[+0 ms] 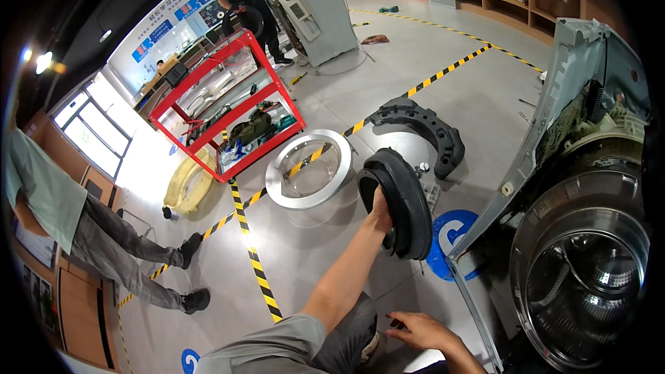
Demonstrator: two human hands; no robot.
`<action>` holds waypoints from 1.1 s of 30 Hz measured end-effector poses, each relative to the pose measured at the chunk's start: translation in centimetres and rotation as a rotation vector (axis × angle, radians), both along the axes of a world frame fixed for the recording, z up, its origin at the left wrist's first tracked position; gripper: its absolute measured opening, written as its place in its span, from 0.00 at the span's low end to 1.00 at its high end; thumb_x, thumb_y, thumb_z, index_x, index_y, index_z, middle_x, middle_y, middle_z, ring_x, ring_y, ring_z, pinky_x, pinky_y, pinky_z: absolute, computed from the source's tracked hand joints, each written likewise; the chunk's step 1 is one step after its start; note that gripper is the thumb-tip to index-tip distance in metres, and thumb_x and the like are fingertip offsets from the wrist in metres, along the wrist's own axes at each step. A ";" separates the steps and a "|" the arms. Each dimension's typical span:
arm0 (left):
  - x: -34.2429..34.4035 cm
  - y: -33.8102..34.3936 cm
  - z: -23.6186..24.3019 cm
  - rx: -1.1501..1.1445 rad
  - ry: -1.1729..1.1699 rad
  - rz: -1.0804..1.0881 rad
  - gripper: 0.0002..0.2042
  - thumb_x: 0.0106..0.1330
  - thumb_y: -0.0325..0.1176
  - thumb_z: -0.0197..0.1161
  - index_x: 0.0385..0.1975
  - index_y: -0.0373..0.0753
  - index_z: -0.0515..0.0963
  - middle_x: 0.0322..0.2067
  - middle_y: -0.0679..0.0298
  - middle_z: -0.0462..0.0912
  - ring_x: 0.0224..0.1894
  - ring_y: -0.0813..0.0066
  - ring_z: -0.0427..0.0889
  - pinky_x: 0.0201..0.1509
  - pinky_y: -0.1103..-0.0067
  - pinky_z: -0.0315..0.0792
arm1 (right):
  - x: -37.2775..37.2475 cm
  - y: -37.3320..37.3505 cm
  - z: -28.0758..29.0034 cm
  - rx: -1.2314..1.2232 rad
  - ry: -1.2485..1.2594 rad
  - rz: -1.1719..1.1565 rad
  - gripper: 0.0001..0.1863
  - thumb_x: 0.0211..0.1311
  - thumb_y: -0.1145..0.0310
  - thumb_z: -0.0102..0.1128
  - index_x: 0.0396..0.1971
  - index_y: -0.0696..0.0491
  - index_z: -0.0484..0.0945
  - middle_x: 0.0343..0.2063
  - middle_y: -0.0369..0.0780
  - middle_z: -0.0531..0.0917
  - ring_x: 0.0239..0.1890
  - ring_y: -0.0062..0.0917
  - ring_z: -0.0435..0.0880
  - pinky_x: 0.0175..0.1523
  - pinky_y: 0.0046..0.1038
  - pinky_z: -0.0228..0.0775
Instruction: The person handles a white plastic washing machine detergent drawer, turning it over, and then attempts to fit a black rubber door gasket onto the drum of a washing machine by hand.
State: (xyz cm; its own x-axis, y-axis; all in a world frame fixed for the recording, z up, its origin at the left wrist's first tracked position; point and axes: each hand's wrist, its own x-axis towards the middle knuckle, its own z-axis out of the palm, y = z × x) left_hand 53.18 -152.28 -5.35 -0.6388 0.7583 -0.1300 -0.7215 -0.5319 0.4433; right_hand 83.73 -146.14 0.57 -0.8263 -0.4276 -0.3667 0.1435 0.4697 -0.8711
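Observation:
A black rubber door gasket [405,201] is held up over the floor, left of the opened washing machine. My left hand [380,212] reaches inside its ring and grips the near rim; part of the fingers is hidden by the rubber. Lower down, my right hand [420,332] holds nothing, its fingers loosely apart, between my knee and the machine. The washing machine's steel drum [585,284] faces out at the right, beside its grey metal cabinet frame [516,159].
A round silver door ring [273,179] and a dark curved counterweight [447,140] lie on the floor. Beyond stands a red tool cart [294,107], with a yellowish plastic part [188,190] beside it. One person [104,228] stands left; another [244,0] works by a grey appliance [325,17].

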 end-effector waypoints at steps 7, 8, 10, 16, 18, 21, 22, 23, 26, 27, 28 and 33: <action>2.4 2.3 5.2 0.255 0.219 -0.128 0.30 0.65 0.53 0.52 0.57 0.33 0.67 0.46 0.51 0.78 0.44 0.54 0.82 0.48 0.61 0.79 | 0.0 0.6 -0.7 0.022 0.028 -0.033 0.28 0.64 0.51 0.54 0.55 0.58 0.70 0.44 0.51 0.81 0.48 0.42 0.80 0.51 0.37 0.70; 2.2 2.3 4.9 0.282 0.244 -0.143 0.30 0.66 0.52 0.50 0.58 0.32 0.67 0.46 0.48 0.78 0.44 0.53 0.81 0.49 0.61 0.78 | 0.1 0.8 -1.0 0.025 0.032 -0.037 0.28 0.64 0.51 0.54 0.56 0.58 0.70 0.43 0.51 0.81 0.48 0.42 0.80 0.51 0.37 0.70; 1.0 1.1 3.6 0.277 0.208 -0.188 0.30 0.67 0.51 0.49 0.61 0.32 0.64 0.50 0.47 0.76 0.46 0.51 0.80 0.51 0.61 0.77 | 0.1 0.6 -1.0 0.018 0.039 -0.033 0.28 0.65 0.52 0.54 0.55 0.58 0.70 0.43 0.51 0.81 0.48 0.43 0.80 0.51 0.37 0.70; -0.2 -2.3 -1.5 0.007 0.112 -0.170 0.31 0.67 0.50 0.49 0.62 0.32 0.63 0.49 0.50 0.78 0.42 0.52 0.82 0.51 0.60 0.77 | 0.0 0.7 -0.8 0.024 0.067 -0.032 0.28 0.65 0.51 0.54 0.55 0.58 0.70 0.44 0.51 0.80 0.49 0.43 0.79 0.51 0.37 0.70; -0.7 -3.0 -3.5 -0.130 0.015 -0.131 0.25 0.67 0.47 0.50 0.55 0.31 0.70 0.48 0.50 0.78 0.39 0.53 0.82 0.50 0.61 0.78 | 0.1 0.9 -0.8 0.022 0.080 -0.041 0.28 0.65 0.51 0.54 0.55 0.58 0.70 0.45 0.51 0.80 0.49 0.43 0.79 0.51 0.37 0.70; -2.6 -5.9 -7.3 -0.271 -0.044 -0.118 0.22 0.67 0.46 0.50 0.48 0.32 0.75 0.43 0.52 0.81 0.37 0.57 0.83 0.46 0.62 0.79 | 0.1 0.6 -0.4 0.026 0.061 -0.021 0.27 0.65 0.51 0.54 0.54 0.58 0.71 0.46 0.51 0.80 0.50 0.43 0.79 0.52 0.37 0.70; -3.1 -6.9 -8.7 -0.356 -0.130 -0.049 0.20 0.67 0.45 0.50 0.44 0.34 0.76 0.39 0.54 0.82 0.35 0.59 0.83 0.44 0.64 0.79 | 0.0 0.5 -0.2 0.031 0.044 -0.005 0.27 0.65 0.51 0.54 0.54 0.58 0.71 0.46 0.51 0.80 0.50 0.43 0.79 0.52 0.37 0.70; -3.3 -7.8 -10.0 -0.438 -0.217 0.018 0.19 0.67 0.45 0.49 0.40 0.35 0.78 0.35 0.56 0.83 0.33 0.61 0.83 0.41 0.66 0.79 | 0.0 0.4 0.0 0.037 0.026 0.008 0.27 0.65 0.51 0.54 0.54 0.58 0.71 0.46 0.51 0.80 0.50 0.43 0.78 0.52 0.38 0.69; -2.9 -6.4 -11.2 -0.612 -0.317 0.089 0.20 0.66 0.51 0.48 0.28 0.41 0.79 0.25 0.61 0.82 0.25 0.66 0.80 0.33 0.69 0.77 | 0.0 1.1 0.1 0.041 0.015 -0.035 0.28 0.65 0.51 0.54 0.54 0.59 0.71 0.47 0.51 0.79 0.51 0.42 0.78 0.53 0.38 0.69; -3.2 -7.9 -12.5 -0.642 -0.302 0.101 0.21 0.66 0.53 0.48 0.28 0.41 0.79 0.23 0.61 0.82 0.24 0.67 0.79 0.32 0.69 0.76 | 0.0 1.0 0.2 0.043 0.019 -0.022 0.28 0.65 0.51 0.54 0.54 0.59 0.71 0.47 0.51 0.79 0.51 0.42 0.78 0.53 0.38 0.69; -3.5 -9.7 -13.9 -0.673 -0.287 0.117 0.22 0.66 0.54 0.48 0.27 0.41 0.79 0.22 0.62 0.81 0.23 0.67 0.78 0.31 0.69 0.76 | 0.1 0.7 0.4 0.045 0.024 -0.006 0.28 0.65 0.51 0.54 0.54 0.59 0.71 0.47 0.51 0.79 0.51 0.42 0.78 0.53 0.38 0.69; -3.1 -12.3 -18.7 -1.063 -0.286 0.358 0.26 0.70 0.54 0.38 0.42 0.38 0.75 0.31 0.55 0.78 0.30 0.61 0.78 0.34 0.63 0.72 | 0.4 1.1 -0.3 0.036 0.039 -0.016 0.28 0.65 0.51 0.54 0.54 0.59 0.70 0.47 0.50 0.79 0.52 0.42 0.78 0.53 0.38 0.69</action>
